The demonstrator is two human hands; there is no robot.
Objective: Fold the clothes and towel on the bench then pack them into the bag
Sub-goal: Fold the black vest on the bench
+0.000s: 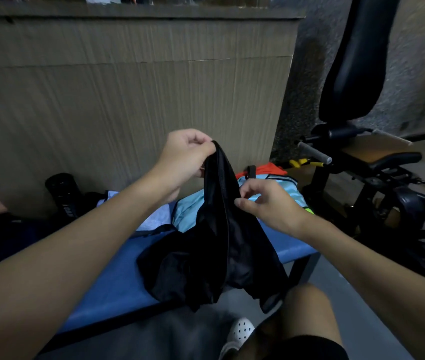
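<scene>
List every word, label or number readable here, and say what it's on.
White lettering on the black cylinder at the left: too blurred to read.
Black garment and bench: no print visible.
Nothing else is legible.

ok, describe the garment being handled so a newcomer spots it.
Find the blue bench before the tan wall. Over its near edge, the left hand and right hand pinch a garment. It is the only black cloth; the fabric behind is pale blue.
</scene>
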